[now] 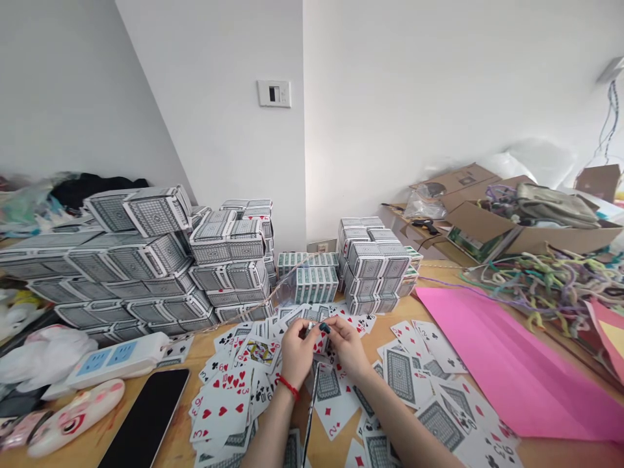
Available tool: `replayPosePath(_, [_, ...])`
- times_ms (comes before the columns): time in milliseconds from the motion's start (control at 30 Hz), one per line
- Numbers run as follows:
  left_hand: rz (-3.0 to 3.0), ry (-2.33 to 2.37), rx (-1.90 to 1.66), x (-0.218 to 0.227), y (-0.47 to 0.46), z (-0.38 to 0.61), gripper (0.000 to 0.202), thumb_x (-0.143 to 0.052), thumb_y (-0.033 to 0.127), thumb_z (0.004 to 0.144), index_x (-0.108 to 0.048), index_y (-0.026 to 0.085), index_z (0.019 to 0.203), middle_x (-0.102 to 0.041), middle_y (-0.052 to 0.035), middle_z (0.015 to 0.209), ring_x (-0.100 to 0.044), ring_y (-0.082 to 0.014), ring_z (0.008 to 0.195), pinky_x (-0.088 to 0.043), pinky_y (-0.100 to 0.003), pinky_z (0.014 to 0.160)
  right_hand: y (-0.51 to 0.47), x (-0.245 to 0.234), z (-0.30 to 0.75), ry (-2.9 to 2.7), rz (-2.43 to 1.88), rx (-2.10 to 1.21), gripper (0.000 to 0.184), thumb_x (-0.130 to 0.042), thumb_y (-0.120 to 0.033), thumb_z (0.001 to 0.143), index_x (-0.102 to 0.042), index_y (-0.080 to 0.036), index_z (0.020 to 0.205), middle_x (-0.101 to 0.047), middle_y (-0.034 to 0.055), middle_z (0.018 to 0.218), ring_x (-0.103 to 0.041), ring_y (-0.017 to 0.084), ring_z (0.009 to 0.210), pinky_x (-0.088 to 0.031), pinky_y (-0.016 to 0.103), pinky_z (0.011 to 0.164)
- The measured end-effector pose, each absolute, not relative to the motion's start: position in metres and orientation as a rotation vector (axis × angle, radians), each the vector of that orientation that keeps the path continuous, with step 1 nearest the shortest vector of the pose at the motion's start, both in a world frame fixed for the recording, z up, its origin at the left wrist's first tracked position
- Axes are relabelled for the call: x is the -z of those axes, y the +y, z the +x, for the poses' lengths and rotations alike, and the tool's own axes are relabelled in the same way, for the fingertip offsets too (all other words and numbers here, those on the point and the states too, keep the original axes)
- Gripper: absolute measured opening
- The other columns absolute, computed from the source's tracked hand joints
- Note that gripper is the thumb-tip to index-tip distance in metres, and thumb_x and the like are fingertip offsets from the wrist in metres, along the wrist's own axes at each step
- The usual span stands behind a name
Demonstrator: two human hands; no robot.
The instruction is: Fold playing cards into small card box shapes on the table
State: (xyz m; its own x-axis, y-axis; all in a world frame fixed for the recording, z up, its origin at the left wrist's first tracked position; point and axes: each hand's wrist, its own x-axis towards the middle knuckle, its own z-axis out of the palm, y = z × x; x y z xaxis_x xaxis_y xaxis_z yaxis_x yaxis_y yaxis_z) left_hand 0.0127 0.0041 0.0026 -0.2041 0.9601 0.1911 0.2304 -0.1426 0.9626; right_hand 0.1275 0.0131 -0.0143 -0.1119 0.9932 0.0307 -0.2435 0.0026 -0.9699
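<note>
Over the middle of the wooden table, my left hand (298,350) and my right hand (348,346) are close together, fingertips pinched on a playing card (320,343) with red pips. Dark polish shows on a right-hand nail, and a red cord bracelet (288,388) circles my left wrist. Loose playing cards spread beneath and around both hands, some face up, such as a three of hearts (221,411), others showing grey patterned backs (400,377). A thin dark strip (311,416) runs down between my forearms. Whether the hands hold more than one card is hidden by the fingers.
Blocks built from playing cards (146,260) are stacked at the left, with another card stack (375,266) right of centre. Green-white card boxes (316,283) stand between. A phone (146,416), power strip (117,359), pink sheet (507,364), tangled yarn (550,286) and cardboard box (541,240) surround the cards.
</note>
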Motion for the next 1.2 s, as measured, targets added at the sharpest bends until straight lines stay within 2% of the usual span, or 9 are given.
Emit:
replayPosePath(200, [1.303, 1.445, -1.434, -0.001, 0.004, 0.014, 0.017, -0.058, 0.033, 0.067, -0.06, 0.016, 0.064, -0.058, -0.0001, 0.063, -0.051, -0.0148, 0.063, -0.038, -0.024, 0.06, 0.014, 0.014, 0.128, -1.124, -0.923, -1.419, 0.015, -0.058, -0.034, 0.07, -0.057, -0.02, 0.074, -0.047, -0.0036, 0.057, -0.036, 0.01, 0.05, -0.027, 0.022, 0.048])
replayPosePath(400, [1.116, 1.403, -1.479, 0.001, 0.004, 0.014, 0.015, -0.059, 0.029, 0.064, -0.061, 0.015, 0.06, -0.058, 0.001, 0.058, -0.05, -0.014, 0.06, -0.036, -0.024, 0.058, 0.015, 0.016, 0.126, -1.154, -0.933, -1.39, 0.016, -0.059, -0.035, 0.069, -0.059, -0.019, 0.074, -0.05, -0.0027, 0.059, -0.041, 0.011, 0.053, -0.03, 0.022, 0.051])
replayPosePath(533, [0.925, 1.258, -1.521, 0.0, 0.004, 0.015, 0.017, -0.063, 0.03, 0.061, -0.066, 0.013, 0.063, -0.064, -0.0023, 0.065, -0.054, -0.0159, 0.066, -0.039, -0.025, 0.063, 0.015, 0.017, 0.125, -1.135, -0.892, -1.447, 0.02, -0.06, -0.038, 0.068, -0.058, -0.019, 0.074, -0.055, -0.0011, 0.064, -0.047, 0.012, 0.057, -0.035, 0.023, 0.055])
replayPosePath(667, [0.72, 1.117, -1.475, 0.0, 0.007, 0.014, 0.025, -0.065, 0.034, 0.059, -0.068, 0.011, 0.068, -0.067, -0.0055, 0.066, -0.058, -0.017, 0.064, -0.042, -0.027, 0.064, 0.015, 0.015, 0.127, -1.11, -0.847, -1.484, 0.023, -0.062, -0.04, 0.067, -0.058, -0.019, 0.075, -0.057, -0.0007, 0.065, -0.05, 0.012, 0.059, -0.038, 0.024, 0.058])
replayPosePath(867, [0.832, 1.095, -1.373, 0.002, 0.009, 0.008, 0.031, -0.061, 0.036, 0.066, -0.068, 0.012, 0.084, -0.068, -0.0093, 0.084, -0.06, -0.0228, 0.085, -0.044, -0.032, 0.077, 0.014, 0.017, 0.131, -1.096, -0.877, -1.516, 0.026, -0.061, -0.04, 0.068, -0.061, -0.017, 0.081, -0.061, 0.0015, 0.067, -0.053, 0.013, 0.057, -0.042, 0.024, 0.056])
replayPosePath(967, [0.745, 0.947, -1.373, 0.0, 0.009, 0.008, 0.034, -0.057, 0.038, 0.069, -0.066, 0.013, 0.091, -0.067, -0.0102, 0.092, -0.06, -0.023, 0.088, -0.045, -0.033, 0.078, 0.016, 0.018, 0.133, -0.966, -0.852, -1.545, 0.025, -0.062, -0.039, 0.068, -0.062, -0.017, 0.081, -0.063, 0.0026, 0.069, -0.055, 0.014, 0.058, -0.044, 0.026, 0.057])
replayPosePath(1100, [0.609, 0.775, -1.365, -0.001, 0.011, 0.008, 0.03, -0.061, 0.03, 0.067, -0.066, 0.013, 0.092, -0.064, -0.0103, 0.101, -0.06, -0.0213, 0.089, -0.043, -0.034, 0.084, 0.019, 0.016, 0.137, -0.711, -0.788, -1.52, 0.022, -0.066, -0.035, 0.065, -0.062, -0.018, 0.078, -0.064, 0.0033, 0.076, -0.058, 0.014, 0.066, -0.046, 0.026, 0.063])
replayPosePath(1200, [0.686, 0.764, -1.314, 0.004, 0.011, 0.009, 0.03, -0.064, 0.022, 0.065, -0.065, 0.015, 0.094, -0.065, -0.0083, 0.1, -0.058, -0.0197, 0.093, -0.04, -0.033, 0.09, 0.021, 0.013, 0.14, -0.608, -0.77, -1.508, 0.021, -0.07, -0.031, 0.061, -0.062, -0.017, 0.075, -0.064, 0.0027, 0.073, -0.059, 0.014, 0.065, -0.047, 0.026, 0.064])
